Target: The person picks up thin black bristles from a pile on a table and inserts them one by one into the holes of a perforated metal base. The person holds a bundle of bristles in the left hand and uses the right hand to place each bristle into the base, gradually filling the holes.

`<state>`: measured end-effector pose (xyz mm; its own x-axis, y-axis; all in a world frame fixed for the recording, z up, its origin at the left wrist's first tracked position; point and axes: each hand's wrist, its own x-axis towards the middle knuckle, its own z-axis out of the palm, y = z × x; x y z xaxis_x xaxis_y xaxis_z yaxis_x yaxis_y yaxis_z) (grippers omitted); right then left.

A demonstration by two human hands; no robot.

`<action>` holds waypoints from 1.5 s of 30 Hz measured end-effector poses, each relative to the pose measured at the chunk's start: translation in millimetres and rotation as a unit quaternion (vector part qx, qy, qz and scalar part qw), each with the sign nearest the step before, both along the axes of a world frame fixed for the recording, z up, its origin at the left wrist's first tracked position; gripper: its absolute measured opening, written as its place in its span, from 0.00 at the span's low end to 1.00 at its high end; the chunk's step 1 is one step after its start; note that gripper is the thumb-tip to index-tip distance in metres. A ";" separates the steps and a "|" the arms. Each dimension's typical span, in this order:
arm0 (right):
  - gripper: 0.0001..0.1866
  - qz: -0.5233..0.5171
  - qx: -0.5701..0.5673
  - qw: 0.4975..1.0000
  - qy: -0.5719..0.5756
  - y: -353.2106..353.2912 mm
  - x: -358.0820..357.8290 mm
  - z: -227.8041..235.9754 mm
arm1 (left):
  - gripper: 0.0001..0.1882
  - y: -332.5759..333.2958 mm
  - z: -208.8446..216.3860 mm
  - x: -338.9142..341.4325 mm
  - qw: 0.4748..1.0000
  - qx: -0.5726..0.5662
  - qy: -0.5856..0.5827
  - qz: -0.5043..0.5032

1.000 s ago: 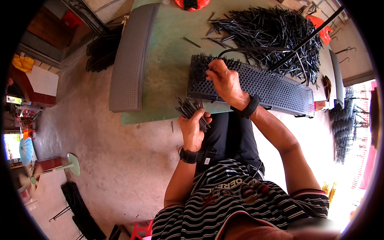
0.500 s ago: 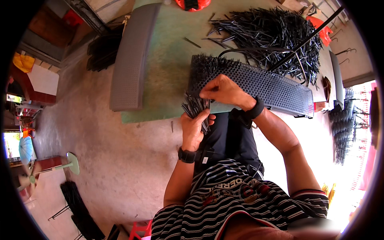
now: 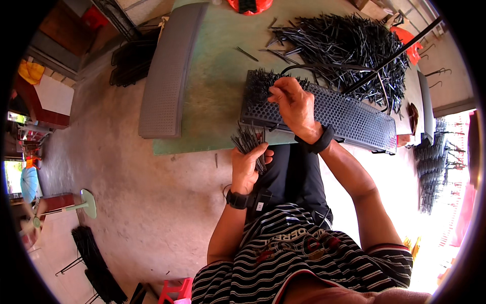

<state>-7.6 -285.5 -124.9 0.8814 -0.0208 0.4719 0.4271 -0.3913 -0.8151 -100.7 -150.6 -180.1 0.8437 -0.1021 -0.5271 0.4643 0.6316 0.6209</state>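
Note:
A bundle of thin black plastic sticks [image 3: 249, 141] is gripped in my left hand [image 3: 246, 164], their ends fanning up past the thumb, just off the table's near edge. Above the perforated dark grey tray [image 3: 349, 112], my right hand [image 3: 296, 107] has thumb and fingers pinched together. Whatever lies in that pinch cannot be made out against the dark background. Many black sticks [image 3: 259, 83] stand upright in the holes at the tray's left end, while its middle and right show bare holes.
A large heap of loose black sticks [image 3: 349, 45] covers the far right of the green table [image 3: 212, 101]. A stack of grey perforated sheets [image 3: 164, 96] lies along its left edge. A black metal rod [image 3: 395, 53] slants over the heap. One stray stick [image 3: 247, 53] lies apart.
My right hand has moved from the bundle in my left hand up and to the right, over the tray's filled end. My left hand stays nearly in place, still gripping the bundle.

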 end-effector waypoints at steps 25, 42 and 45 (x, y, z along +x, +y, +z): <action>0.10 0.114 0.099 0.921 0.358 -13.8 -2.4 10.1 | 0.09 -6.3 7.6 -3.1 0.992 0.102 -0.041 -0.057; 0.09 0.129 0.110 0.898 0.405 -15.5 -1.5 -6.7 | 0.13 4.7 -1.8 2.4 0.998 -0.061 -0.028 -0.015; 0.08 0.114 0.139 0.893 0.414 -16.9 -0.5 -11.8 | 0.12 5.3 2.3 3.3 0.999 -0.009 -0.035 -0.014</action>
